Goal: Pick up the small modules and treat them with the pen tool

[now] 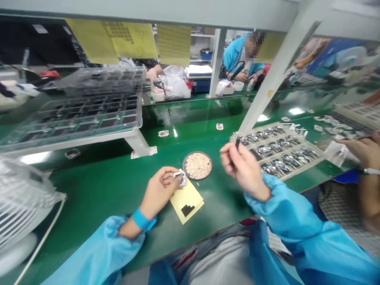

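Observation:
My left hand (162,186) is closed on a small white-and-silver part (181,179), pinched between thumb and fingers. Beneath that hand, on the green table, lies a yellow sheet (191,194) with a stepped block of black stickers (187,210) near its lower corner. My right hand (242,164) is raised to the right, its thumb and finger pinching a small black piece (237,143); its exact kind is too small to tell. Between the hands and a little beyond them sits a round dish (183,168) filled with pale bits.
A divided tray (310,165) of metallic parts lies right of my right hand. Clear compartment trays (89,126) rest on a raised white shelf at left, near a white fan (25,206). A slanted post (268,95) rises behind. Another person's hand (363,150) is at far right.

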`<state>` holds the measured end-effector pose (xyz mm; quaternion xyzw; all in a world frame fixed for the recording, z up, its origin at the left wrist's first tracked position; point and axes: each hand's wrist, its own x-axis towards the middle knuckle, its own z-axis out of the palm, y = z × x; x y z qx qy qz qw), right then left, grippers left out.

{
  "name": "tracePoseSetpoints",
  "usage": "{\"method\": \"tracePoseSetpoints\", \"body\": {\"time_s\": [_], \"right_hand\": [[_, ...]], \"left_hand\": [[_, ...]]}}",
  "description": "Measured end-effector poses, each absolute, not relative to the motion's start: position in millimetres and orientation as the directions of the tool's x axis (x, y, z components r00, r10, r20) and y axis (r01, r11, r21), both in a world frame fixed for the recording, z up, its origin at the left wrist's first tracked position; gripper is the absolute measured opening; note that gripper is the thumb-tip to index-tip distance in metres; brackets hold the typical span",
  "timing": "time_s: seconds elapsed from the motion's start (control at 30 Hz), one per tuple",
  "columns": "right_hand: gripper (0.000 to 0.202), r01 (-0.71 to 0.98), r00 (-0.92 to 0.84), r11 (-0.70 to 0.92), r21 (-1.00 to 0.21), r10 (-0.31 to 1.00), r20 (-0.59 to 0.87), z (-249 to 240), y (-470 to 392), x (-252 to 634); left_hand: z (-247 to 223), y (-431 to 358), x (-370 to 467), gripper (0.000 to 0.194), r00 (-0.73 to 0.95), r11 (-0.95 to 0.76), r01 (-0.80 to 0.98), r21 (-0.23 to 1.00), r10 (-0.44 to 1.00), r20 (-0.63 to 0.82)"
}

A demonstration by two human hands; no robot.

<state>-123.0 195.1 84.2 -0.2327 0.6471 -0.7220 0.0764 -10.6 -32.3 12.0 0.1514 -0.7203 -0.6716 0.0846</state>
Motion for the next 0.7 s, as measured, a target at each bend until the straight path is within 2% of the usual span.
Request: {"method": "tracePoseSetpoints", "body": {"time_s": [0.03, 0.07, 0.1, 0.17, 0.23, 0.3, 0.37, 0.43, 0.53, 0.63, 0.7], "right_hand": [[0.025, -0.318, -0.893, -0.009, -0.948, -0.332, 0.302, 95, 215, -135], [0.026, -0.438, -0.888, 0.155, -0.885, -0.226, 0.4, 104, 236, -149], [0.026, -0.492, -0.87, 0.348, -0.798, -0.191, 0.454, 111, 259, -165], [0.021, -0.474, -0.868, 0.665, -0.577, -0.242, 0.434, 114, 302, -197], [0.019, -0.442, -0.893, 0.805, -0.396, -0.349, 0.285, 106, 335, -224], [0.022, -0.466, -0.885, 0.832, -0.302, -0.428, 0.186, 91, 354, -242], [0.028, -0.504, -0.862, 0.812, -0.293, -0.493, 0.119, 79, 362, -251], [0.03, -0.538, -0.836, 0.787, -0.302, -0.545, 0.069, 75, 362, -255], [0.027, -0.554, -0.822, 0.794, -0.249, -0.569, 0.014, 87, 360, -258], [0.021, -0.539, -0.84, 0.824, -0.172, -0.541, 0.04, 105, 355, -255], [0.019, -0.563, -0.826, 0.803, -0.193, -0.545, 0.141, 113, 343, -244]], "left_hand": [[14, -33, -10, 0.038, -0.941, 0.043, -0.114, 0.993, -0.324, -0.094], [16, -33, -10, 0.038, -0.943, 0.036, -0.122, 0.992, -0.315, -0.105], [18, -33, -9, 0.037, -0.946, 0.024, -0.126, 0.992, -0.305, -0.113], [22, -33, -9, 0.037, -0.951, -0.021, -0.122, 0.992, -0.283, -0.123], [24, -32, -8, 0.042, -0.957, -0.062, -0.122, 0.991, -0.259, -0.134], [26, -32, -8, 0.053, -0.963, -0.073, -0.129, 0.989, -0.231, -0.142], [27, -31, -9, 0.058, -0.967, -0.045, -0.154, 0.987, -0.201, -0.16], [27, -30, -9, 0.052, -0.965, -0.012, -0.184, 0.983, -0.186, -0.183], [26, -29, -10, 0.04, -0.961, -0.002, -0.204, 0.979, -0.189, -0.201], [26, -28, -11, 0.038, -0.959, -0.033, -0.208, 0.978, -0.19, -0.211], [27, -29, -11, 0.041, -0.956, -0.046, -0.214, 0.976, -0.195, -0.219]]}}
